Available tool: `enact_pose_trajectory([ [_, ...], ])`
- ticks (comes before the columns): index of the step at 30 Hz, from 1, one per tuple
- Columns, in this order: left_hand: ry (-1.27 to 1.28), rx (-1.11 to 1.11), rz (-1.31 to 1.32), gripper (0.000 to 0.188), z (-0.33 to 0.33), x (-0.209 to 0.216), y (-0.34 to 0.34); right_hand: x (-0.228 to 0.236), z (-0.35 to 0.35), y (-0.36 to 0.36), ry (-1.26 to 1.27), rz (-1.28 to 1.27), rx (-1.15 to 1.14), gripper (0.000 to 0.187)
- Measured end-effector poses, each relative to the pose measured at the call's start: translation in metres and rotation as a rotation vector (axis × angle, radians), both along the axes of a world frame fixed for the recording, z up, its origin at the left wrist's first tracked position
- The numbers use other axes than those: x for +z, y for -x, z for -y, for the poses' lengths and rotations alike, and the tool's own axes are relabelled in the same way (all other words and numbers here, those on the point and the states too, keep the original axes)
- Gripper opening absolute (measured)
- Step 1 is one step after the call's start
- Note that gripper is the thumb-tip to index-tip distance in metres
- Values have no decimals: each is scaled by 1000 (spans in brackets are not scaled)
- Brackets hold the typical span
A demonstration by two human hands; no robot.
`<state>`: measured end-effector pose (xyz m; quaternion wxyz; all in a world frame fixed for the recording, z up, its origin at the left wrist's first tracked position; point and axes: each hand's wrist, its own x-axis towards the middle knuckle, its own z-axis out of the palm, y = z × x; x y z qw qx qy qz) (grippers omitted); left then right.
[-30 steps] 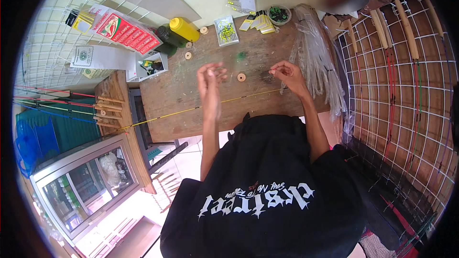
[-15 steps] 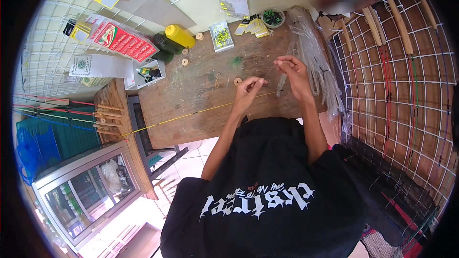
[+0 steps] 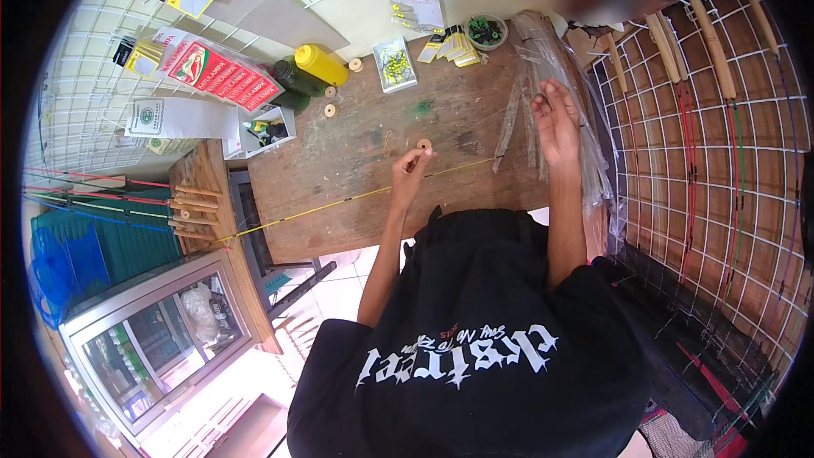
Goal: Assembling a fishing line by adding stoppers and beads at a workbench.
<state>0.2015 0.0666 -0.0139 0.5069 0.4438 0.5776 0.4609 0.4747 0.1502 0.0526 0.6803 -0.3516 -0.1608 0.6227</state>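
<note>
On bench [image 3: 356, 203] — left hand [image 3: 411, 168] pinches one yellow rod [image 3: 339, 202] | right hand [image 3: 555, 119] open

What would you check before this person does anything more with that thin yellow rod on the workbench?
1. Left hand on the yellow rod: ok, fingers pinch it near its right end.
2. Right hand free: cannot tell, it is raised over the clear plastic sleeves.
3. Rod supported: ok, it lies across the wooden bench.
4. Small wooden ring within reach: ok, just above the left hand.
5. Rod's left end unobstructed: cannot tell, it runs past the bench edge.
</note>
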Motion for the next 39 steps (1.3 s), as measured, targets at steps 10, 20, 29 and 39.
enact_pose_trajectory([
  [10, 23, 65, 10, 23, 1, 1, 11, -42, 11, 9, -45, 951, 120, 11],
  [20, 5, -2, 74, 22, 3, 16, -3, -107, 10, 59, -120, 1462, 418, 17],
  [29, 140, -160, 74, 22, 10, 23, -39, -43, 51, 41, 361, 305, 674, 27],
  [39, 137, -364, -129, 22, 24, 5, -49, -69, 94, 5, 222, -153, 330, 18],
])
